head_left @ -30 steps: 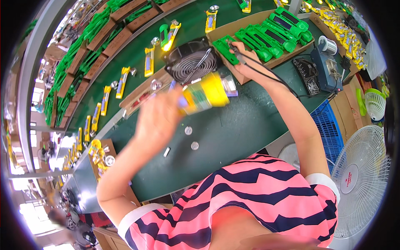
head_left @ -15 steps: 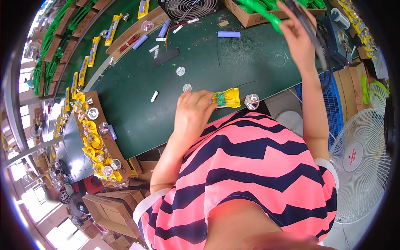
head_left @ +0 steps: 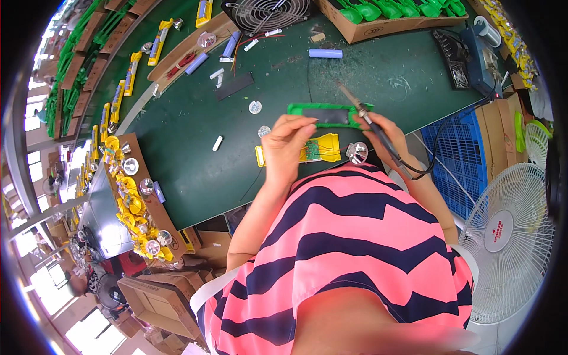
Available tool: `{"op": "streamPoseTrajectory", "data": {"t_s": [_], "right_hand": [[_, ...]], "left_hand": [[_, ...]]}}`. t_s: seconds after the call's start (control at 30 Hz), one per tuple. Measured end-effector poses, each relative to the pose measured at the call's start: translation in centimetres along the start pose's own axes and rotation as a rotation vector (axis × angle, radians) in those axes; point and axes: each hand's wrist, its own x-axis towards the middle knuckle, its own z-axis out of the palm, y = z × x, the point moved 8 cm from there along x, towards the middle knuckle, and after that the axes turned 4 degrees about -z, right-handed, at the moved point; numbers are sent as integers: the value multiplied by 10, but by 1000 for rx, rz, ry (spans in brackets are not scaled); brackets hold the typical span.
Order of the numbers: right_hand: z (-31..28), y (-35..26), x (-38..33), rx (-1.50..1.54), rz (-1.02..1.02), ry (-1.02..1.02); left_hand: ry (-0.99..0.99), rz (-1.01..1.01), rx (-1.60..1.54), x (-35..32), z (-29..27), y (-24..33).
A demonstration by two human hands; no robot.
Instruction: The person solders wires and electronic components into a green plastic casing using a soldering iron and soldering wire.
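Between my hands, above the bench, is a long green plastic casing [head_left: 296, 109] with a dark rectangular panel in its middle. My left hand [head_left: 280, 148] pinches its near edge, thumb and fingers together. My right hand [head_left: 387, 142] grips a soldering iron [head_left: 378, 131], its tip pointing away to the upper left, and its fingers also touch the casing's right end. Just nearer to me lies an opened yellow casing [head_left: 329, 147] with a green circuit board [head_left: 311, 149] and wires, partly covered by my left hand. A silvery lamp reflector [head_left: 357, 152] sits at its right end.
A carton of green casings [head_left: 384, 26] stands at the far right, near a soldering station [head_left: 478, 56] and solder spool [head_left: 487, 31]. Blue cylindrical cells [head_left: 325, 53] and round LED discs [head_left: 255, 107] lie on the bench. A box of yellow parts [head_left: 133, 201] is at left; a black fan [head_left: 266, 15] stands far back.
My right hand has come back from the carton toward me with a green casing and the soldering iron. My left hand has left the yellow casing's board and now pinches the green casing.
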Motion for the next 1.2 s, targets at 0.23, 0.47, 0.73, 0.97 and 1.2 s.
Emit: {"op": "streamPoseTrajectory", "data": {"t_s": [0.23,0.47,0.73,0.97,1.2], "right_hand": [[5,-47,12,28,-504,-53],[26,-1,5,681,396,288],[43,9,17,703,511,155],[45,8,19,707,531,128],[48,7,18,657,525,116]], "left_hand": [[-125,517,1372,7,-7,28],[-312,230,1305,19,-9,12],[-337,208,1406,15,-2,11],[-326,189,1397,15,-3,11],[-310,205,1416,13,-3,9]]}}
